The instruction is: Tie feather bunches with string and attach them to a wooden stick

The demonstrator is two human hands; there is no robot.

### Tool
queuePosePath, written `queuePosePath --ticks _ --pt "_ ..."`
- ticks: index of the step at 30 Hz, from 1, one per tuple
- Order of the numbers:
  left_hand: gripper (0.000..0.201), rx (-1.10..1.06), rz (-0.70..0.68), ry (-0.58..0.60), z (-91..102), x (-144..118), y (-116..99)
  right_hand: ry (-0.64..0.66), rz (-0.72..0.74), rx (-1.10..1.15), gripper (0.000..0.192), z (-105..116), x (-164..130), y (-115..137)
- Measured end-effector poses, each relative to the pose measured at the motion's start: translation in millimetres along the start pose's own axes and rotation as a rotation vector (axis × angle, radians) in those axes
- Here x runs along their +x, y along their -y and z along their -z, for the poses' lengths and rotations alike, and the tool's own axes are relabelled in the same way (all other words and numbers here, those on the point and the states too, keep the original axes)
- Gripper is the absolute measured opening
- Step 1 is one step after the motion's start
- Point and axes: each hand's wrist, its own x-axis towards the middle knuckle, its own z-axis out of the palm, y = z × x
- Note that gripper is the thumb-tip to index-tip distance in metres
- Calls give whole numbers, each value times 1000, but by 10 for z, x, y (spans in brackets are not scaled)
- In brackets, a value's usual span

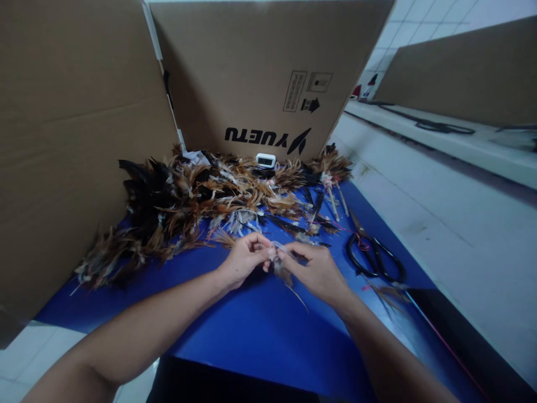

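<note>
Over the blue table [251, 336], my two hands meet in front of me around a small feather bunch [283, 273]. My left hand [247, 258] pinches its pale top end between thumb and fingers. From the other side, my right hand [315, 270] is closed on a thin whitish strip [282, 247] at the same spot; whether it is a tie or a quill I cannot make out. Grey-brown feather tips and one long thin quill hang below the fingers. Just beyond the hands lies a large heap of brown and black feathers [201, 201].
Black-handled scissors [375, 257] lie at the right, with red thread by them. Two thin sticks [333, 204] rest near the feathers. A small white digital display [265, 161] stands against the cardboard box [235, 67]. Another cardboard panel [79, 123] rises at the left.
</note>
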Motion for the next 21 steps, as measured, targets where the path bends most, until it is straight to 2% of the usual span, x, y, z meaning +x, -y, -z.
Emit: queuePosePath --ticks 8,21 --pt "29 55 7 3 -13 -14 11 -40 8 -77 13 -38 8 -4" --pt "28 92 0 13 -22 -11 0 29 -126 137 12 -57 30 -79"
